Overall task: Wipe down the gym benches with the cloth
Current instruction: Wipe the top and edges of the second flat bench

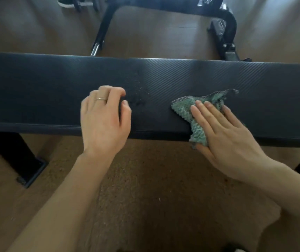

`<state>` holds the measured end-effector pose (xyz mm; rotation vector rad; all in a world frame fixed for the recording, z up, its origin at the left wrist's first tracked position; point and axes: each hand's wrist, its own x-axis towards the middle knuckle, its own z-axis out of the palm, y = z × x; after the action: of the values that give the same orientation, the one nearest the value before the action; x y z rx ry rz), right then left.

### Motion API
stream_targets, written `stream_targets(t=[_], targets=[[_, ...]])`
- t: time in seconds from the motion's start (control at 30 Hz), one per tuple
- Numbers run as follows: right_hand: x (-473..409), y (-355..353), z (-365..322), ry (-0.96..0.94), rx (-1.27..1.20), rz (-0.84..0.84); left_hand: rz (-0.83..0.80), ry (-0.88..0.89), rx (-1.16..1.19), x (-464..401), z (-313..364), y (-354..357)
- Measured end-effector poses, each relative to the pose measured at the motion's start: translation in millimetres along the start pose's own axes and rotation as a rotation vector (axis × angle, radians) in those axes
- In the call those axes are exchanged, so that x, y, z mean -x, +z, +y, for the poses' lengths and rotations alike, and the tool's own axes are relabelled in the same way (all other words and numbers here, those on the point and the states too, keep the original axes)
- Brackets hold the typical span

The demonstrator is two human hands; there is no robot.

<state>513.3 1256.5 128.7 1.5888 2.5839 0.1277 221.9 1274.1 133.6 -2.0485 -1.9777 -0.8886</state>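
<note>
A long black padded gym bench runs across the view. A green textured cloth lies on its near edge, one corner hanging over the front. My right hand presses flat on the cloth with straight fingers, the thumb below the hanging corner. My left hand, wearing a ring, rests on the bench to the left of the cloth with its fingers curled. I cannot tell whether the dark gap between its thumb and fingers is an object. Small droplets speckle the pad just right of that hand.
A black bench leg with a foot stands on the wooden floor at the lower left. Behind the bench is a black metal equipment frame. A black-and-white shoe lies at the top left. A brown mat lies under me.
</note>
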Motion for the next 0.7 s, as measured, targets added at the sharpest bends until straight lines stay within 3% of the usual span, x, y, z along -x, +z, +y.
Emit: stream_targets(t=[0.17,0.3,0.53,0.7], targets=[[-52.9,-12.5,-49.7,-0.238,0.017,0.049,-0.065,-0.203,-0.131,31.8,-41.9,7.2],[-77.2,-19.4,-83.8,-0.261,-0.012,0.057,-0.045,-0.188,-0.097,33.5,-44.7,11.9],[-39.7,-13.0,-3.2,-0.325,-0.016,0.044,-0.008,-0.167,-0.080,36.0,-50.3,13.0],[-46.5,-10.1,-5.9,-0.330,0.027,0.044,0.029,-0.190,-0.088,33.6,-49.1,19.0]])
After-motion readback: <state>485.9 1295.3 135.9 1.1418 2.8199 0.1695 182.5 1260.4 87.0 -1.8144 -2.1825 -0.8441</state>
